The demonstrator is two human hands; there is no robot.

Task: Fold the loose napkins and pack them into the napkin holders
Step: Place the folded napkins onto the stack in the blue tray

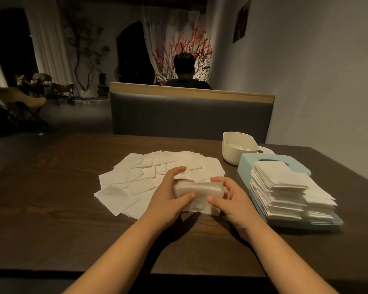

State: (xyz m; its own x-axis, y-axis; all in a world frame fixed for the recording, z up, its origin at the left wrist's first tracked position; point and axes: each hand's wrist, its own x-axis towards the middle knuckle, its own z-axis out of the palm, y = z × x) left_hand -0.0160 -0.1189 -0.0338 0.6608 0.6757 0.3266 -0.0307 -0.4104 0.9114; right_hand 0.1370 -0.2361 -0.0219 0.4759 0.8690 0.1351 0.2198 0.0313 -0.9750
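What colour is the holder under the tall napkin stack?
Light blue holder, clearest in the head view.

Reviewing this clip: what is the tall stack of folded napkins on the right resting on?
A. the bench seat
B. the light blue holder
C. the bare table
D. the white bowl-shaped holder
B: the stack of folded napkins sits on the light blue holder, whose rim shows around it.

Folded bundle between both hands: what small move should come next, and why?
Probably carry the folded bundle right toward the white holder. Left hand and right hand already grip its ends, the holder looks empty, and the blue holder is already piled with a napkin stack.
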